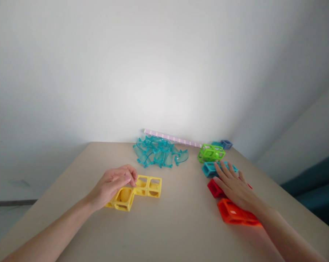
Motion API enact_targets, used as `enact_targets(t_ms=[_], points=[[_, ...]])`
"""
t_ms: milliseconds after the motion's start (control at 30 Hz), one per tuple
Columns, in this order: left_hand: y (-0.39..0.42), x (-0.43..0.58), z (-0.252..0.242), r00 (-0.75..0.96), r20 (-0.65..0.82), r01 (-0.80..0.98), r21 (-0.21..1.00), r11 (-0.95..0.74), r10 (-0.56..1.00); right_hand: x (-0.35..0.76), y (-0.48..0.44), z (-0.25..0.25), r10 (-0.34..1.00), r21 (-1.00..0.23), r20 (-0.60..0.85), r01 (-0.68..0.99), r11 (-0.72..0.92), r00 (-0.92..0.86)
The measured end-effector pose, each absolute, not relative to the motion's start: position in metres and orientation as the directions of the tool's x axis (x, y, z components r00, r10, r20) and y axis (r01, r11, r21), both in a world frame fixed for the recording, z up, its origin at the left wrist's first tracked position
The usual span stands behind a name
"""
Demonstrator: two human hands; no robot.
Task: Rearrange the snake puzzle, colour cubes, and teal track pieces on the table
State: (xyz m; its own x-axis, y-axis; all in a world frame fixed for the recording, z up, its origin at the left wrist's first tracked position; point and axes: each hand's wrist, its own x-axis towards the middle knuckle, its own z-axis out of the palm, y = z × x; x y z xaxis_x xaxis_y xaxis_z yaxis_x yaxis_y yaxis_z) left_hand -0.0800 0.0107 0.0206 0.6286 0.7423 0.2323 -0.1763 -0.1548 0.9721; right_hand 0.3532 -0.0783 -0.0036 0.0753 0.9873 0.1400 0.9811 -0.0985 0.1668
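My left hand [115, 183] is closed, its thumb and fingers curled together over the joint of the yellow cube-frame blocks [148, 185]. Whether the fingertips pinch one of them or something small is hidden. A rounded yellow shape sits inside the nearest cube. My right hand [232, 185] lies palm down with fingers spread and grips nothing. Beneath its fingers is a teal cube-frame block [208, 169], and a red block [214, 188] is partly covered by the palm. An orange-red block [232, 213] lies under the heel of the hand and wrist.
Translucent teal curved track pieces [160, 153] are heaped near the wall. Behind them lies a long pale purple strip [175, 139]. A green cube-frame block [211, 153] and a blue-violet block [226, 144] stand at the back right. A dark teal cloth hangs beyond the table's right edge.
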Motion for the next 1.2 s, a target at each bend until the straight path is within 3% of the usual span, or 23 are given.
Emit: enact_targets(t_ms=[267, 467, 533, 767, 900, 1200], points=[[0.012, -0.081, 0.020, 0.631, 0.236, -0.175, 0.971, -0.160, 0.739, 0.362, -0.070, -0.004, 0.980, 0.173, 0.173, 0.976, -0.130, 0.100], [0.014, -0.082, 0.016, 0.645, 0.248, -0.196, 0.968, -0.157, 0.723, 0.357, -0.114, -0.008, 0.822, 0.257, 0.570, 0.949, -0.184, 0.005], [0.014, -0.082, 0.016, 0.648, 0.247, -0.195, 0.968, -0.157, 0.720, 0.360, -0.130, -0.016, 0.843, 0.289, 0.535, 0.950, -0.118, -0.059], [0.014, -0.082, 0.018, 0.653, 0.253, -0.193, 0.967, -0.166, 0.713, 0.371, -0.127, -0.020, 0.940, 0.206, 0.340, 0.977, -0.059, -0.014], [0.014, -0.083, 0.016, 0.655, 0.255, -0.199, 0.966, -0.163, 0.712, 0.374, -0.122, -0.012, 0.951, 0.149, 0.308, 0.988, -0.041, -0.007], [0.015, -0.083, 0.015, 0.662, 0.242, -0.176, 0.970, -0.166, 0.710, 0.383, -0.030, 0.036, 0.909, -0.037, 0.330, 0.966, -0.256, 0.254]])
